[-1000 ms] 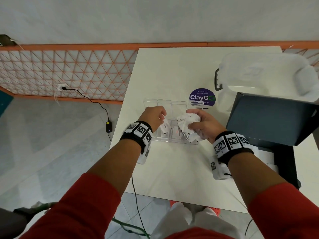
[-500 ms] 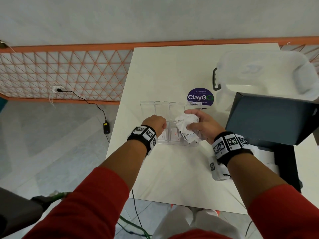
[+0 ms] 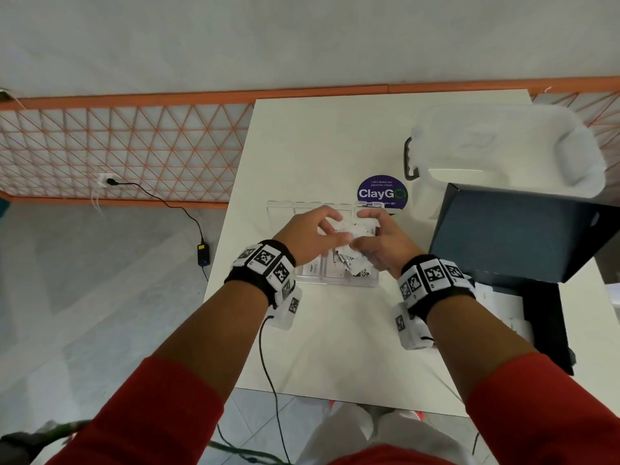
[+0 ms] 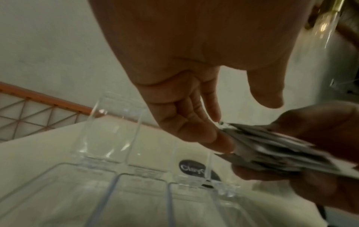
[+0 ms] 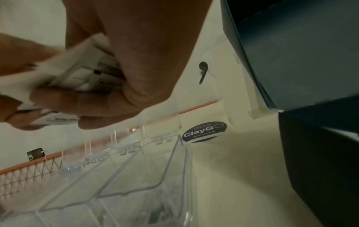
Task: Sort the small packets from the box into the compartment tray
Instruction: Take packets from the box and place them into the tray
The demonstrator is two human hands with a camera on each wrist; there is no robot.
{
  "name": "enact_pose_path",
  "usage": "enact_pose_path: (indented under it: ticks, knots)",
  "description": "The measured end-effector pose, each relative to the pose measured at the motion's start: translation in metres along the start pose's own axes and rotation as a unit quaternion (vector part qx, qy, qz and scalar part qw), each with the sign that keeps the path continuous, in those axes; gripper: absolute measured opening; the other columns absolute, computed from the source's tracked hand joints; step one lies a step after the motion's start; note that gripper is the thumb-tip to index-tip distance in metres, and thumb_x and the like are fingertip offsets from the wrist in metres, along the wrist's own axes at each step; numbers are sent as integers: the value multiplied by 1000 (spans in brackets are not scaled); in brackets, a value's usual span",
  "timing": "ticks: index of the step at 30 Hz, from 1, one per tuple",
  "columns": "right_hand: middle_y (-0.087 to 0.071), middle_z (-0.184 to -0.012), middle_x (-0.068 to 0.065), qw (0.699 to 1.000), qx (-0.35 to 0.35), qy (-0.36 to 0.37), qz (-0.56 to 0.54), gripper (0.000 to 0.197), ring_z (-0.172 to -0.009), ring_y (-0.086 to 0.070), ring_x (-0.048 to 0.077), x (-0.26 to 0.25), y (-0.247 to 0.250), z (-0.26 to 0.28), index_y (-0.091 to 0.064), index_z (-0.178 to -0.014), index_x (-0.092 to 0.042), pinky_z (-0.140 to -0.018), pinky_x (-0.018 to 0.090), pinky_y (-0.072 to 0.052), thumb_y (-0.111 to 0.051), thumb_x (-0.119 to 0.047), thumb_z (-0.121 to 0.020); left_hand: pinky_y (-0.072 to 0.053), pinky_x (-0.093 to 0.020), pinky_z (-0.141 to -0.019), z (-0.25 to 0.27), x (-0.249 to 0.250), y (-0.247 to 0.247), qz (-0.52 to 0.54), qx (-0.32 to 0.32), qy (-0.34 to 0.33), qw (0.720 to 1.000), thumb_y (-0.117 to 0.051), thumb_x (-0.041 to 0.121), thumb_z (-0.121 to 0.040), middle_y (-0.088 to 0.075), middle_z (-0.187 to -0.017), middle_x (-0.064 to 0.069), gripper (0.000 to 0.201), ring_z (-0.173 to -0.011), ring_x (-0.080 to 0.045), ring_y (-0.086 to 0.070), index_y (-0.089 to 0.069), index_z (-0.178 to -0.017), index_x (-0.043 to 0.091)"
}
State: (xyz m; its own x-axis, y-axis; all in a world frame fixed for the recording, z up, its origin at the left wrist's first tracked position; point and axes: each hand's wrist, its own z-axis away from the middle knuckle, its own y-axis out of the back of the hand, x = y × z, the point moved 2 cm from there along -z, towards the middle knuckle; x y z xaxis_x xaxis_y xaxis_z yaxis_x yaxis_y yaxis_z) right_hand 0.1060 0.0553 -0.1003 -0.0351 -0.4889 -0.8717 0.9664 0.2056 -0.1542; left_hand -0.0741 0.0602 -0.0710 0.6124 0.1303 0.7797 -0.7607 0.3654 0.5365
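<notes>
Over the clear tray [image 3: 339, 280] near the desk's left edge, the right hand [image 3: 382, 239] grips a bundle of packets [image 5: 81, 73]; the left hand [image 3: 312, 236], fingers loosely spread, touches it.

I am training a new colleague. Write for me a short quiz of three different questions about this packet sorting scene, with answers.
1. True or false: the right hand holds a bunch of packets.
2. Which hand reaches for the bunch with its fingertips? A) left hand B) right hand
3. Fill in: the round sticker on the table reads "____".

Key
1. True.
2. A; its fingertips meet the bunch's edge.
3. ClayGO. It lies just beyond the clear compartment tray.
</notes>
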Motion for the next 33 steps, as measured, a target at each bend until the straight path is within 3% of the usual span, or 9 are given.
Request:
enact_pose_path:
  ticks: [2,5,7,12,15,20,26,29,33]
  knots:
    - [-56,-82,11,1000,0,17,-11,44,-56,-57,12,-4,-1,3,-51,-111,-24,-55,24,-48,-70,6,-84,-54,-23,-61,-1,7,-6,36,5,1,999,-77,49,-72,-63,-100,5,38,-61,-10,-69,-58,-104,38]
    - [-57,-75,4,999,39,22,-29,42,-42,-48,3,-6,2,10,-54,-120,-21,-38,18,-37,-72,-5,-86,-53,-21,-56,-4,13,-13,99,32,7,995,-80,31,-76,-59,-105,-2,29,-56,-14,-68,-63,-100,30]
    - [-63,-66,-4,997,44,17,-66,44,-41,-50,1,-6,6,15,-55,-128,-22,-37,16,-38,-69,-8,-89,-55,-23,-57,-5,18,-15,130,39,10,991,-78,24,-79,-60,-105,-5,25,-56,-17,-67,-64,-99,27]
    - [-65,-100,10,995,25,28,-97,56,-73,-67,16,-9,9,19,-55,-130,-15,-62,24,-56,-67,13,-83,-57,-26,-57,-2,21,-17,155,37,25,987,-71,11,-84,-69,-99,-10,21,-66,-21,-72,-59,-97,23]
    - [-64,-93,9,994,56,38,-87,55,-61,-67,9,-9,7,18,-56,-128,-12,-55,20,-53,-71,13,-81,-56,-26,-56,-1,21,-16,146,38,35,988,-67,9,-87,-71,-94,-9,18,-66,-19,-71,-56,-98,18]
    - [-65,-91,6,996,78,30,-43,45,-53,-62,8,-8,5,18,-62,-110,-27,-44,21,-44,-77,2,-79,-55,-28,-61,0,20,-4,73,51,38,995,-66,16,-85,-71,-82,5,20,-73,-15,-68,-50,-93,25]
    - [-63,-88,4,996,78,35,-32,42,-47,-59,3,-8,3,19,-62,-110,-24,-39,17,-41,-76,1,-80,-58,-40,-70,3,16,4,28,96,22,995,-72,10,-78,-66,-94,-8,27,-70,-22,-67,-49,-79,25]
    - [-63,-88,4,996,70,38,-44,42,-48,-61,3,-8,1,18,-62,-109,-23,-40,16,-43,-76,4,-80,-60,-39,-68,4,11,6,70,110,27,991,-74,10,-78,-65,-91,-7,20,-59,-17,-69,-58,-80,22]
    - [-65,-93,4,997,66,37,-19,42,-54,-65,4,-4,5,15,-64,-104,-28,-45,18,-47,-79,1,-78,-61,-33,-65,6,1,14,118,109,39,986,-69,7,-84,-65,-88,-10,12,-67,-19,-68,-64,-81,18]
